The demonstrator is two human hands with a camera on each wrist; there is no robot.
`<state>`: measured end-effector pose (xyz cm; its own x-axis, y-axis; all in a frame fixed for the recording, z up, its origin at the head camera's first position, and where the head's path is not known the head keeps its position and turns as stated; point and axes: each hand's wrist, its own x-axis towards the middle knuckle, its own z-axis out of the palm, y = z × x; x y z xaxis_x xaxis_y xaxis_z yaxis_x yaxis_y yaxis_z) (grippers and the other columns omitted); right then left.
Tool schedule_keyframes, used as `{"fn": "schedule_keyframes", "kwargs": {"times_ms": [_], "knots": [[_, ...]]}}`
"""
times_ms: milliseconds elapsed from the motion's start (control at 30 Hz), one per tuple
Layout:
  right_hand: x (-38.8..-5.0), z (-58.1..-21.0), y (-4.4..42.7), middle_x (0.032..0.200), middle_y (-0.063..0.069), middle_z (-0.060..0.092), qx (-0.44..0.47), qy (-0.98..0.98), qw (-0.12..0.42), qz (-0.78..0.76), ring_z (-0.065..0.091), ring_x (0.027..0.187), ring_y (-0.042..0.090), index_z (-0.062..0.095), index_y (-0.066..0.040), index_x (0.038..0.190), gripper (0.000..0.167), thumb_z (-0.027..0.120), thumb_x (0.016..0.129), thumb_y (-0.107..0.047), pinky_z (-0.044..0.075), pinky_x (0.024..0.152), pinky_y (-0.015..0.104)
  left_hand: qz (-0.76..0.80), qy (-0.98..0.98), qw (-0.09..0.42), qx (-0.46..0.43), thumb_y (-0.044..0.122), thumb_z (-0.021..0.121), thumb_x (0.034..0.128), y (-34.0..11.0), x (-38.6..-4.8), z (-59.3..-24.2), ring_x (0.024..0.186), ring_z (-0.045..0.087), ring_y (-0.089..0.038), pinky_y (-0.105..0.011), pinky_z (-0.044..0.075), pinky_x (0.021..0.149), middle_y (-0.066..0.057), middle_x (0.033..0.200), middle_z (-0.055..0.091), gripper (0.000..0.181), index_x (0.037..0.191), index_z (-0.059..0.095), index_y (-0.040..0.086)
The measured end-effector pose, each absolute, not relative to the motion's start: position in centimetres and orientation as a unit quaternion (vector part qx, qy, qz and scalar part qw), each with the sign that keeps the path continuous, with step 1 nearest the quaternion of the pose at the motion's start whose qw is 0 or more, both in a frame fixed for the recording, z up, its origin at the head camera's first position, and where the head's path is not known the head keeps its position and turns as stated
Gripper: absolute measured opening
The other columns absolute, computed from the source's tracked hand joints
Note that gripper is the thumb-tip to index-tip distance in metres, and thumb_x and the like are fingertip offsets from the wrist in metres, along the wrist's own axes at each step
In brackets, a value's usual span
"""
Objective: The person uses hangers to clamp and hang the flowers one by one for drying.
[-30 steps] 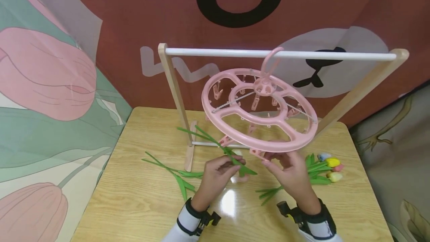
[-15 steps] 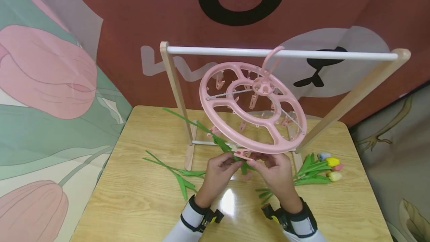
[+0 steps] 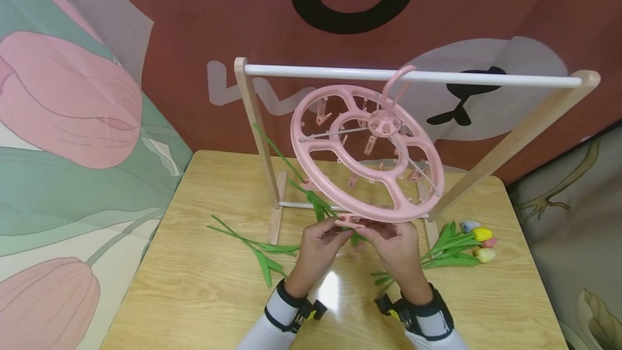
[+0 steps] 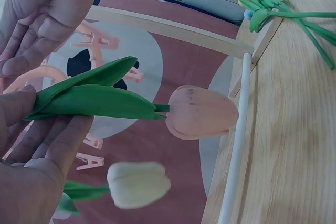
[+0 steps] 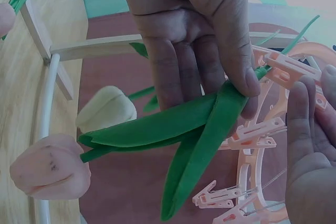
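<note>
My left hand (image 3: 320,247) pinches the green stem of a pink tulip (image 5: 50,167), whose flower points down. One pink clothespin (image 3: 350,220) at the near rim of the round pink hanger (image 3: 341,90) is between the fingers of my right hand (image 3: 400,247). The tulip's stem meets this clothespin and its thin end sticks up to the left. Beside it, a white tulip (image 5: 106,109) also hangs with its flower down. What holds the white one is hidden. Several other clothespins (image 5: 215,196) dangle from the hanger.
The hanger hooks over the white bar (image 3: 316,72) of a wooden stand (image 3: 255,118). A leafy green stem (image 3: 264,263) lies at left on the table (image 3: 194,296). At right lies a bunch of tulips (image 3: 454,250) with blue, yellow, pink and pale flowers.
My right hand has moved left with the clothespin to my left hand, and the hanger has turned and tilted with it. The tulip's stem now stands steeper and meets the clothespin.
</note>
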<state>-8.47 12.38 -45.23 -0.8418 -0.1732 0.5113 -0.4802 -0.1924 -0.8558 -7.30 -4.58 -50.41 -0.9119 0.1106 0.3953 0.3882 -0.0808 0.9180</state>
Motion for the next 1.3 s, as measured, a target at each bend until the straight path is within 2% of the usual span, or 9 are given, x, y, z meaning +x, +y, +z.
{"fn": "schedule_keyframes", "kwargs": {"times_ms": [300, 467, 600, 733, 900, 967, 1100, 1167, 1300], "knots": [[-8.7, -45.2, 12.3, 0.116, 0.003, 0.074, 0.249, -0.629, 0.082, 0.732, 0.075, 0.083, 0.018, 0.057, 0.019, 0.125, 0.042, 0.069, 0.085, 0.021, 0.065, 0.061, 0.029, -0.694, -0.691, 0.087, -0.184, 0.006, 0.072, 0.0956, -5.0, -7.6, -50.3, 0.11, 0.074, -0.021, -0.036, 0.064, 0.092, -0.014, 0.126, 0.073, 0.031, 0.126, 0.07, 0.003], [-8.4, -45.5, 12.3, 0.097, -0.001, 0.063, 0.219, -0.672, 0.101, 0.7, 0.062, 0.083, 0.007, 0.054, 0.017, 0.114, 0.037, 0.071, 0.082, 0.021, 0.058, 0.069, 0.017, -0.662, -0.722, 0.077, -0.186, 0.008, 0.075, 0.0941, -5.7, -7.4, -50.4, 0.122, 0.068, -0.021, -0.039, 0.059, 0.102, -0.009, 0.133, 0.07, 0.039, 0.132, 0.068, 0.009], [-8.0, -45.9, 12.4, 0.092, -0.005, 0.065, 0.214, -0.662, 0.096, 0.712, 0.064, 0.077, 0.007, 0.059, 0.01, 0.11, 0.03, 0.069, 0.084, 0.021, 0.06, 0.066, 0.018, -0.656, -0.726, 0.079, -0.19, 0.004, 0.075, 0.0928, -6.7, -7.2, -50.3, 0.119, 0.07, -0.028, -0.039, 0.06, 0.101, -0.012, 0.129, 0.072, 0.04, 0.132, 0.068, 0.005], [-7.9, -46.3, 12.4, 0.108, 0.004, 0.073, 0.265, -0.578, 0.081, 0.767, 0.075, 0.086, 0.014, 0.056, 0.006, 0.127, 0.041, 0.062, 0.09, 0.021, 0.066, 0.075, 0.028, -0.661, -0.719, 0.072, -0.2, 0.001, 0.073, 0.0933, -8.0, -7.0, -50.1, 0.109, 0.074, -0.033, -0.039, 0.063, 0.094, -0.018, 0.121, 0.074, 0.036, 0.129, 0.068, 0.001], [-8.1, -46.8, 12.2, 0.124, 0.021, 0.069, 0.349, -0.442, 0.081, 0.823, 0.074, 0.103, 0.026, 0.028, 0.012, 0.148, 0.059, 0.049, 0.094, 0.024, 0.064, 0.091, 0.039, -0.655, -0.723, 0.06, -0.209, 0.002, 0.071, 0.0957, -9.8, -6.5, -49.9, 0.104, 0.075, -0.032, -0.037, 0.064, 0.091, -0.02, 0.119, 0.074, 0.031, 0.126, 0.068, -0.003], [-8.2, -47.0, 12.2, 0.12, 0.022, 0.069, 0.359, -0.421, 0.089, 0.828, 0.073, 0.105, 0.029, 0.028, 0.015, 0.143, 0.053, 0.047, 0.095, 0.024, 0.064, 0.092, 0.038, -0.655, -0.724, 0.059, -0.207, 0.004, 0.071, 0.0965, -10.5, -6.3, -50.1, 0.103, 0.075, -0.033, -0.036, 0.065, 0.089, -0.02, 0.118, 0.074, 0.029, 0.125, 0.069, -0.003], [-7.9, -47.4, 12.3, 0.109, 0.022, 0.071, 0.356, -0.424, 0.104, 0.826, 0.073, 0.109, 0.033, 0.039, 0.019, 0.108, 0.015, 0.047, 0.096, 0.023, 0.066, 0.082, 0.032, -0.651, -0.731, 0.057, -0.198, 0.007, 0.07, 0.0973, -11.7, -5.9, -50.7, 0.101, 0.074, -0.037, -0.035, 0.065, 0.088, -0.017, 0.119, 0.075, 0.027, 0.124, 0.071, 0.0], [-7.8, -47.6, 12.3, 0.108, 0.023, 0.072, 0.361, -0.441, 0.114, 0.814, 0.072, 0.112, 0.035, 0.039, 0.017, 0.093, 0.01, 0.048, 0.096, 0.022, 0.065, 0.084, 0.031, -0.639, -0.743, 0.056, -0.192, 0.008, 0.07, 0.0976, -12.4, -5.8, -51.2, 0.101, 0.074, -0.036, -0.034, 0.065, 0.088, -0.015, 0.119, 0.075, 0.026, 0.123, 0.072, 0.002], [-7.7, -48.1, 12.1, 0.116, 0.026, 0.072, 0.392, -0.47, 0.132, 0.78, 0.07, 0.118, 0.036, 0.052, 0.022, 0.095, 0.005, 0.051, 0.097, 0.018, 0.059, 0.102, 0.041, -0.599, -0.781, 0.053, -0.168, 0.013, 0.072, 0.0977, -14.0, -5.4, -52.0, 0.103, 0.074, -0.031, -0.034, 0.065, 0.088, -0.009, 0.121, 0.075, 0.026, 0.123, 0.073, 0.009]]}}
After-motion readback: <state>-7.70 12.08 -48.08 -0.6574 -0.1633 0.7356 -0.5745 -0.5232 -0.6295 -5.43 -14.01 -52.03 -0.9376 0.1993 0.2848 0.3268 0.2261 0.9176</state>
